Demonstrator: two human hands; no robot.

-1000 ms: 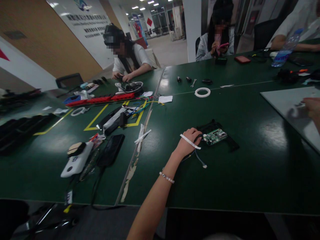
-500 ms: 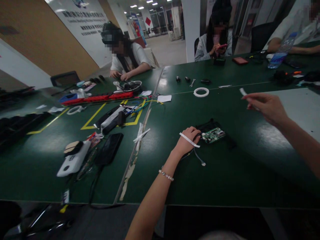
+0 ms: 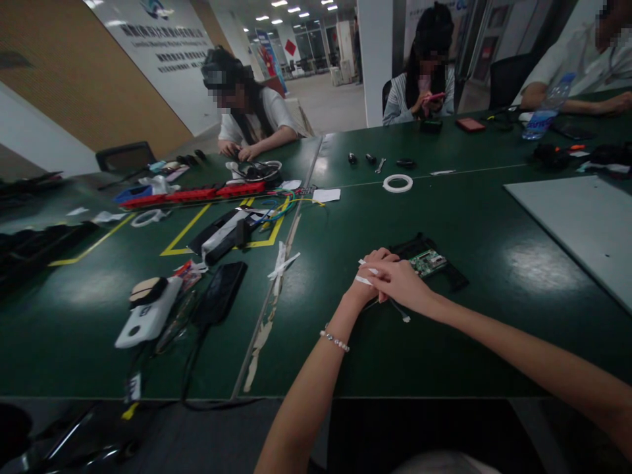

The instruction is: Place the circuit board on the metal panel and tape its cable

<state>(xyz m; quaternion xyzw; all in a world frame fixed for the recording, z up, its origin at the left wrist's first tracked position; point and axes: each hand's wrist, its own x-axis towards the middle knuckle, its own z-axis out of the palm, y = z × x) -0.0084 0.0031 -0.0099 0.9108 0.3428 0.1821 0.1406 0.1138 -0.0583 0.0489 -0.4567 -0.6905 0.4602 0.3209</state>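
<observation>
White tape strip (image 3: 364,280) lies across our left hand (image 3: 371,280), fingers curled on a black cable beside the green circuit board (image 3: 428,262); our right hand (image 3: 401,283) rests over it, grip unclear; beyond the board, a white tape ring (image 3: 397,183) lies on the worktop (image 3: 494,316).

A dark green bench (image 3: 494,342) fills the room's foreground, marked with yellow tape lines (image 3: 187,230), beside an orange-brown wall (image 3: 89,79) carrying a white lettered sign (image 3: 158,46), with black chairs (image 3: 126,157) around it, a white pillar (image 3: 374,59), and ceiling lights (image 3: 296,8) down a pale-floored hall.
</observation>
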